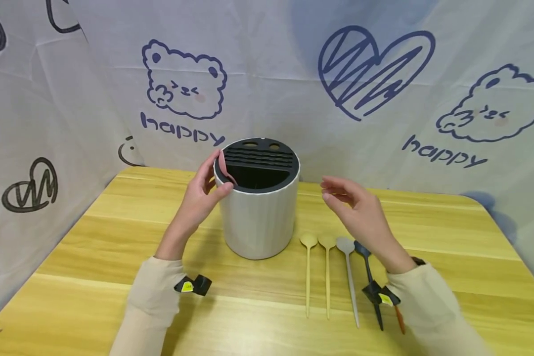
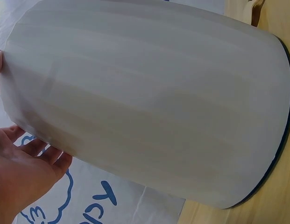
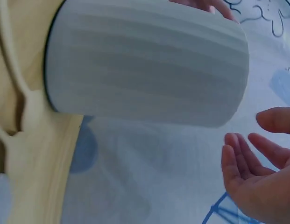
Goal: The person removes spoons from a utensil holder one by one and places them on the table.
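Observation:
A white ribbed utensil holder [image 1: 258, 222] with a black slotted top [image 1: 260, 158] stands upright on the table. My left hand [image 1: 198, 200] grips its upper left side, thumb at the front rim and fingers around the far side. By that thumb, a pink utensil [image 1: 224, 164], perhaps a spoon, leans inside the opening; its lower part is hidden. To the right of the holder and apart from it, my right hand [image 1: 360, 210] hovers with loosely bent fingers and nothing in them. Below it lie two yellow spoons [image 1: 308, 241], a grey spoon [image 1: 345, 245] and a dark blue spoon [image 1: 363, 250].
An orange handle [image 1: 399, 319] shows partly from under the right wrist. The wooden table [image 1: 258, 326] ends at a white printed cloth [image 1: 267, 89] hanging behind the holder and along the left side.

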`<state>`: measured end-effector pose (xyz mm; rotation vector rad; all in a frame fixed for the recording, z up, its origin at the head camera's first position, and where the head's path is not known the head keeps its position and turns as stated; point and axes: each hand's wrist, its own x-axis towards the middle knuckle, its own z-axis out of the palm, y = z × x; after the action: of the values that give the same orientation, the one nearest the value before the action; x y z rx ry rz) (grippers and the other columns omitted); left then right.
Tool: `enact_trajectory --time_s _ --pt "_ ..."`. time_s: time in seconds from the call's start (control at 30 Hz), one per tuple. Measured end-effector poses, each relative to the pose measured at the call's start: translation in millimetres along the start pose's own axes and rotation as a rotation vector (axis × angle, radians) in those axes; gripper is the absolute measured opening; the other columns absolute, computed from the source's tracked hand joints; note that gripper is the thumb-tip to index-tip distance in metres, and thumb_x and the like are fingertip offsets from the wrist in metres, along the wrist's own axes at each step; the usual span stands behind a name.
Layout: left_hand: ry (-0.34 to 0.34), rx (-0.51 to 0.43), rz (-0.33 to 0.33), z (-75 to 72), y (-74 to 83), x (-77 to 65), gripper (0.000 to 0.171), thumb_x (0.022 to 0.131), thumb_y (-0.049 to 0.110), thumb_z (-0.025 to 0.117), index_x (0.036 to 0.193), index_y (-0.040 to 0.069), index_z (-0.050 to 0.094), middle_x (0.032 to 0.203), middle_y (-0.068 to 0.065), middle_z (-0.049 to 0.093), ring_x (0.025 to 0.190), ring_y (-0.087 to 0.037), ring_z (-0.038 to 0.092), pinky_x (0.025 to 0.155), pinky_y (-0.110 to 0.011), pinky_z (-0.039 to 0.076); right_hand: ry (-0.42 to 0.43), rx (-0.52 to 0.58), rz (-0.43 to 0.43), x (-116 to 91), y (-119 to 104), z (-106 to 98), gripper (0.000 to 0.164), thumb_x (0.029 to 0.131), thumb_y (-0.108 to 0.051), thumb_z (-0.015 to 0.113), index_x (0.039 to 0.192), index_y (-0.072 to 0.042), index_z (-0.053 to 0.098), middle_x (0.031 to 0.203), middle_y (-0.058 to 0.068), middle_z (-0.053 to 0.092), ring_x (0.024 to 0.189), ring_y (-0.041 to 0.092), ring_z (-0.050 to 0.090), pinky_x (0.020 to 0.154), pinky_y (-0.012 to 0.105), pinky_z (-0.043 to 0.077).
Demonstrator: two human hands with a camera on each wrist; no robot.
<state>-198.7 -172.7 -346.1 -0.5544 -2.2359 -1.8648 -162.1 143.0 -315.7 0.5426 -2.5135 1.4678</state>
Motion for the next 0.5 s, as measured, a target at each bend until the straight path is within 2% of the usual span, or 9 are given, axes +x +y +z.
enact_trajectory --time_s 0.1,0.23,0.5 --pt "-0.001 -0.005 0.004 0.0 -0.7 -0.7 0.08 0.088 0.039 0.064 0.154 0.012 0.026 0.156 -0.006 0.028 0.14 -0.022 0.029 0.113 -0.042 0.025 -0.015 0.011 -0.053 12 -10 4 0.034 0.096 -0.008 0.059 0.129 0.002 0.059 0.12 0.014 0.063 0.108 0.022 0.059 0.092 0.024 0.047" --pt "0.0 -0.005 0.003 -1.0 -1.5 -1.3 0.08 0.088 0.04 0.064 0.154 0.013 0.026 0.155 -0.006 0.028 0.14 -0.021 0.029 0.113 -0.042 0.025 -0.074 0.007 -0.082 24 -27 9 0.035 0.095 -0.009 0.06 0.128 0.001 0.06 0.121 0.013 0.063 0.108 0.022 0.059 0.094 0.033 0.048" --pt "-0.003 0.001 0.008 -1.7 -1.8 -0.2 0.077 0.089 0.034 0.063 0.154 0.013 0.026 0.155 -0.005 0.028 0.14 -0.021 0.029 0.114 -0.042 0.024 -0.15 0.019 -0.122 52 -62 18 0.034 0.093 -0.01 0.063 0.126 0.0 0.062 0.123 0.009 0.063 0.108 0.019 0.06 0.094 0.032 0.047"
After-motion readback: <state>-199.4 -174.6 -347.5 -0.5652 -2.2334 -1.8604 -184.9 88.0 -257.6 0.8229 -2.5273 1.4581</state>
